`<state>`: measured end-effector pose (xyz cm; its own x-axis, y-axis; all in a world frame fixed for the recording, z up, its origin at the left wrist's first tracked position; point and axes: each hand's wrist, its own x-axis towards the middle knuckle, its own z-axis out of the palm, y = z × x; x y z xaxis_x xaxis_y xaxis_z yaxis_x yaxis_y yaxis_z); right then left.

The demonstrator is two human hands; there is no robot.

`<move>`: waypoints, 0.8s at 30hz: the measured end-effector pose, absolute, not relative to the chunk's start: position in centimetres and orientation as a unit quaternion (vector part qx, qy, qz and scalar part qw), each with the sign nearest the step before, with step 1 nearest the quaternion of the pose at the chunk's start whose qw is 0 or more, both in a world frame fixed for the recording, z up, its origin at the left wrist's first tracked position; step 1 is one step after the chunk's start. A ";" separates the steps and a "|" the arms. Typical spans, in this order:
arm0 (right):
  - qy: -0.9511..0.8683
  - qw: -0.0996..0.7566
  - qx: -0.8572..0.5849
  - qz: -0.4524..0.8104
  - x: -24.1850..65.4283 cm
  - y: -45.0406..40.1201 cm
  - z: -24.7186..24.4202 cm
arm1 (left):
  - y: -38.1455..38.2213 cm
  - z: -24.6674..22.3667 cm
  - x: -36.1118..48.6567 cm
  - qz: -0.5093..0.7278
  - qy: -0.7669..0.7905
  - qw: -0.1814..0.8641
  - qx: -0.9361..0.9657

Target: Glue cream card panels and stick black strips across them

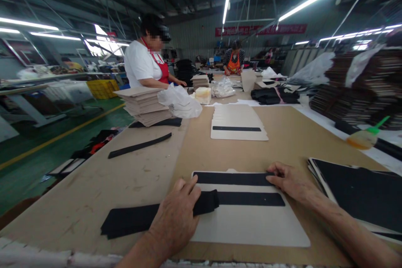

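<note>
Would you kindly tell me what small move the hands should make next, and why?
Probably smooth the upper black strip flat along the pale board: the right hand is at the strip's right end, and the left hand, also holding a stack of black strips, reaches its left end.

No text, number or brand can be read with certainty. A long red banner (260,30), right of centre in the upper part of the frame, bears a single row of pale characters, too blurred to make out. A small red panel (111,34), upper left, is too small to show whether it carries lettering. The red apron (163,72), left of upper centre, has a pale mark on its bib, indistinct; the orange apron (234,67), upper centre, shows only unclear patterning.
</note>
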<state>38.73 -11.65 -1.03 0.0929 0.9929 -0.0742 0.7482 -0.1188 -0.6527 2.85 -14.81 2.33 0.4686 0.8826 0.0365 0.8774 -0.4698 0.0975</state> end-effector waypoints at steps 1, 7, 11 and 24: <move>-0.624 0.233 -0.703 0.249 38.6 -11.7 -1.0 | -14.8 2.4 2.9 0.040 0.515 0.033 0.856; -0.631 0.205 -0.717 0.212 37.9 -11.9 -0.4 | -14.9 2.5 2.9 0.035 0.513 0.038 0.857; -0.634 0.191 -0.718 0.214 37.9 -11.7 -0.4 | -14.7 2.3 2.9 0.036 0.515 0.037 0.856; -0.644 0.168 -0.721 0.192 37.8 -11.4 0.0 | -14.8 2.3 2.8 0.042 0.514 0.029 0.856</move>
